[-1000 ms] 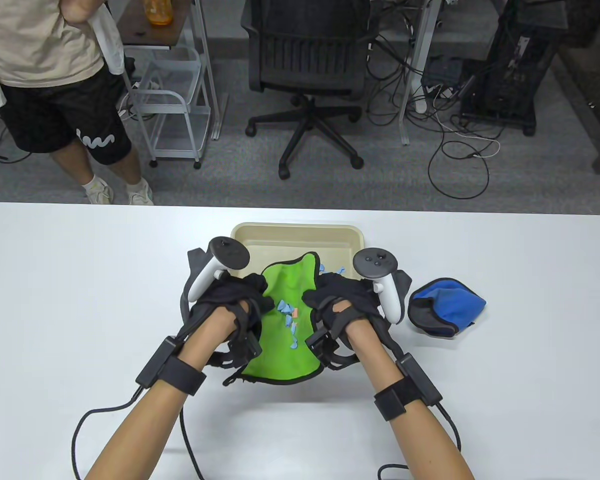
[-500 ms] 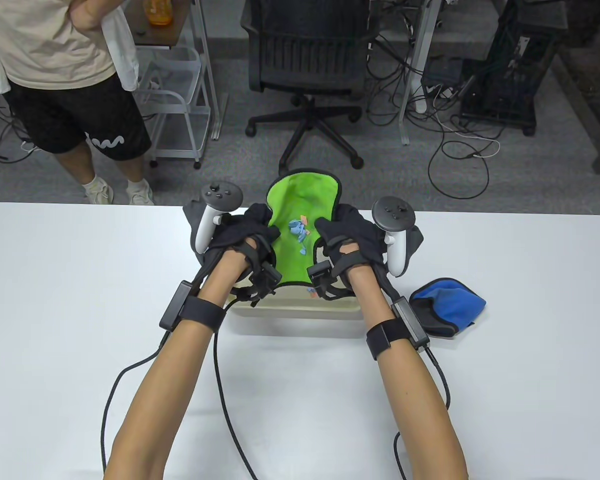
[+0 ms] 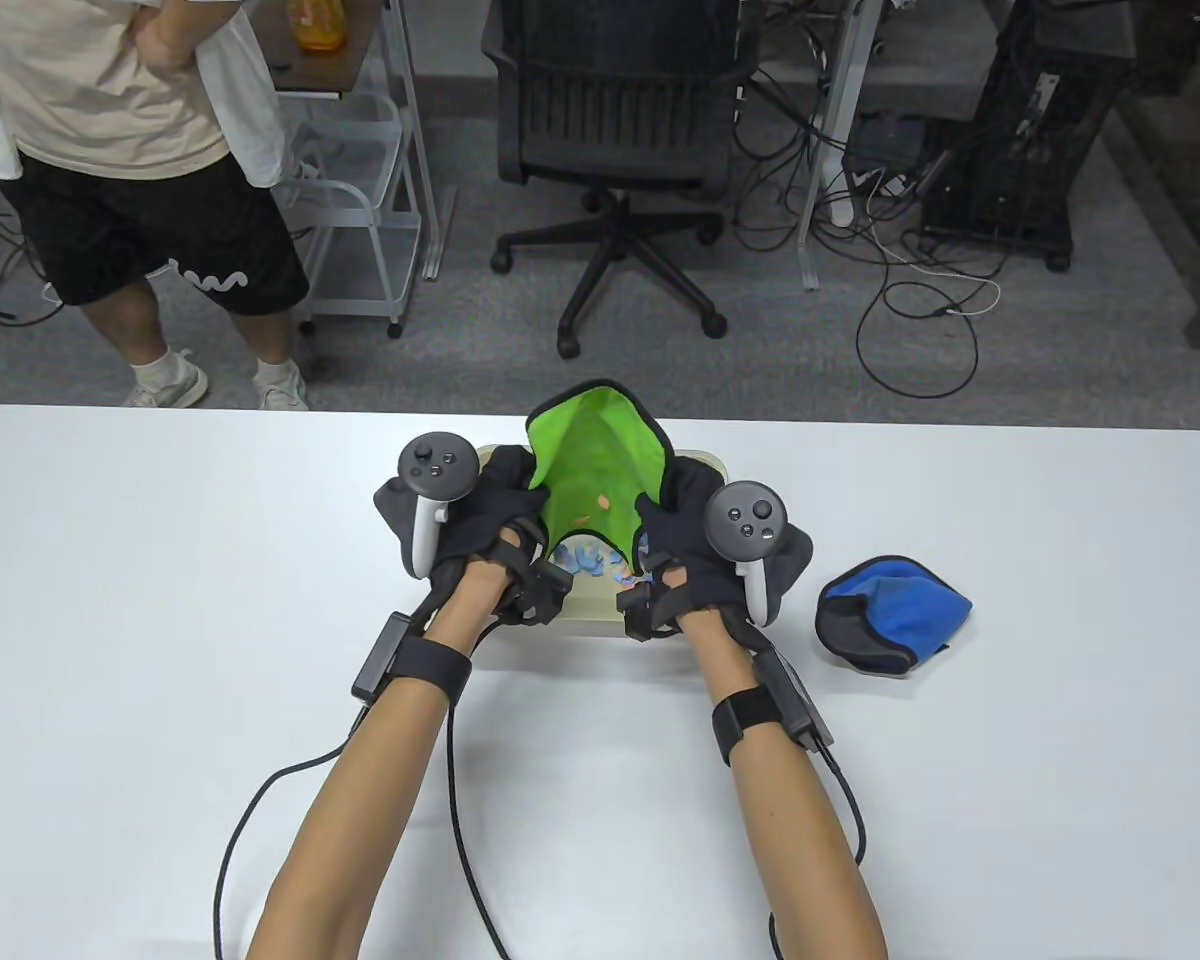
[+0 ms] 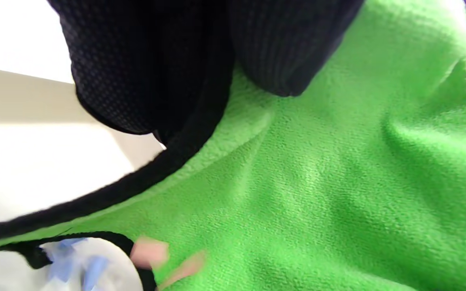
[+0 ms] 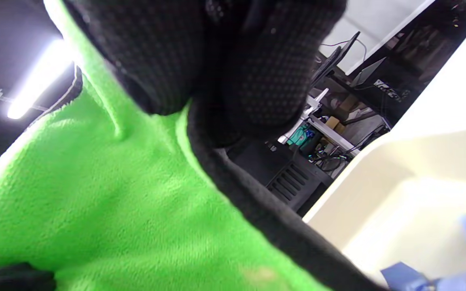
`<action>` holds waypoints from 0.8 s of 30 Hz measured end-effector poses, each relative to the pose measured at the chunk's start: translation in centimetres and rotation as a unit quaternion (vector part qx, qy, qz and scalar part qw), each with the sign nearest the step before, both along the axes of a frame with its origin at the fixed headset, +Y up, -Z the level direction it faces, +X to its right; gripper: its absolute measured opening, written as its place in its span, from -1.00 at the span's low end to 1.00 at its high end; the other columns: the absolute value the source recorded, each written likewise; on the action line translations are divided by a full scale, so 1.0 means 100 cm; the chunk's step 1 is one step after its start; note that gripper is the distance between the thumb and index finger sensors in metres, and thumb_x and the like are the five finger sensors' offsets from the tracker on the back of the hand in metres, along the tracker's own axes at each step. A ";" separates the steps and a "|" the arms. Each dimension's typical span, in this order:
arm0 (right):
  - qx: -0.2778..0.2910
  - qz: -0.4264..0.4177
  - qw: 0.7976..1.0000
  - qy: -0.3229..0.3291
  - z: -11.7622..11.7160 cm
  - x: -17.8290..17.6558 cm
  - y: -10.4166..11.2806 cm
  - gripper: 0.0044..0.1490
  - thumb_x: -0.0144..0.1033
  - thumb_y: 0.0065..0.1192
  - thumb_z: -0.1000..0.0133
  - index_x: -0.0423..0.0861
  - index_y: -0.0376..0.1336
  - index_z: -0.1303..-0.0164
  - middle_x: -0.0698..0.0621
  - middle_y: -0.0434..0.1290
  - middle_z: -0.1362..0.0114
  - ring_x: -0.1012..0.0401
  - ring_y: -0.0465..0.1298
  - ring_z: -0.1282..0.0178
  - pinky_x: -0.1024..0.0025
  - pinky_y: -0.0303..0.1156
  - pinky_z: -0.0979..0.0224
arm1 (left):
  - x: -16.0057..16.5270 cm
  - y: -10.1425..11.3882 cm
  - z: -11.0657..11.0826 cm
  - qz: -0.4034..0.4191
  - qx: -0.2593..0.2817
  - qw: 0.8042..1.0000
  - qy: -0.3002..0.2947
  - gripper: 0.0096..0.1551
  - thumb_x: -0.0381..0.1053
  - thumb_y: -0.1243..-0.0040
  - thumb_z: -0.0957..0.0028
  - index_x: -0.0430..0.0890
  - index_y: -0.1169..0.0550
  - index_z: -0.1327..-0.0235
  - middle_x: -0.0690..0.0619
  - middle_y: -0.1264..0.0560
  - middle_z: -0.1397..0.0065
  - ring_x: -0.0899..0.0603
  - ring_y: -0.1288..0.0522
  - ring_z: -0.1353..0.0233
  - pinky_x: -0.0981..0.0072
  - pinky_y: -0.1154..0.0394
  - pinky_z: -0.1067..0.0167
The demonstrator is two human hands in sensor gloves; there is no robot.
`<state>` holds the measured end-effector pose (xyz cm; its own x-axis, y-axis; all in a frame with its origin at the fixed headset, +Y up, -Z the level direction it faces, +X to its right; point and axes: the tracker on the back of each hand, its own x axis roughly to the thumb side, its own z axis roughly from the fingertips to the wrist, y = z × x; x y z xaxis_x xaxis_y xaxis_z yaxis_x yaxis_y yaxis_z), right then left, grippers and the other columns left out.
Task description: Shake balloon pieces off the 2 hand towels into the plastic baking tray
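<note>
At a white table in an office with a desk chair and a bystander behind, both gloved hands hold a green towel tilted over a beige tray. The left hand and right hand grip its side edges. Blue balloon pieces lie in the tray; a blue towel sits at right.

A held-up towel hangs over the tray; another towel lies right of it.
</note>
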<state>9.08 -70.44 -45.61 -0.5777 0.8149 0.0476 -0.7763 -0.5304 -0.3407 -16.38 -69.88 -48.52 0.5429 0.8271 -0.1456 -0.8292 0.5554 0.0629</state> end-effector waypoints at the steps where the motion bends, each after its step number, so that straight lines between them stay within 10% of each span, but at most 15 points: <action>1: -0.001 -0.003 1.000 0.004 0.000 -0.001 0.004 -0.52 -0.24 0.50 0.11 0.22 0.26 0.06 0.14 0.37 -0.42 0.47 0.70 -0.12 0.66 0.75 -0.09 | 0.000 0.003 0.000 0.008 0.002 1.000 -0.004 -0.67 -0.05 -0.30 0.18 0.28 -0.45 0.20 0.24 -0.60 -0.09 -0.08 -0.74 -0.24 0.11 -0.72 -0.10; 12: 0.042 -0.012 0.999 0.005 0.002 -0.005 0.083 -0.52 -0.20 0.47 0.09 0.25 0.24 0.04 0.18 0.34 -0.45 0.51 0.67 -0.16 0.71 0.73 -0.13 | -0.009 0.081 0.004 0.037 0.074 0.997 -0.014 -0.67 -0.04 -0.30 0.17 0.27 -0.45 0.18 0.23 -0.60 -0.10 -0.09 -0.74 -0.25 0.10 -0.71 -0.11; 24: -0.020 0.022 0.999 0.033 0.016 -0.008 -0.010 -0.52 -0.26 0.48 0.10 0.20 0.25 0.05 0.12 0.35 -0.44 0.46 0.68 -0.14 0.66 0.74 -0.11 | 0.001 0.000 0.015 -0.008 -0.008 0.999 -0.051 -0.66 -0.04 -0.29 0.16 0.26 -0.44 0.18 0.22 -0.60 -0.10 -0.10 -0.74 -0.24 0.09 -0.71 -0.09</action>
<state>8.28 -71.44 -44.04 -0.6102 0.7903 0.0549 -0.7717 -0.5773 -0.2666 -16.26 -69.85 -47.02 0.5692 0.8158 -0.1025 -0.8215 0.5695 -0.0300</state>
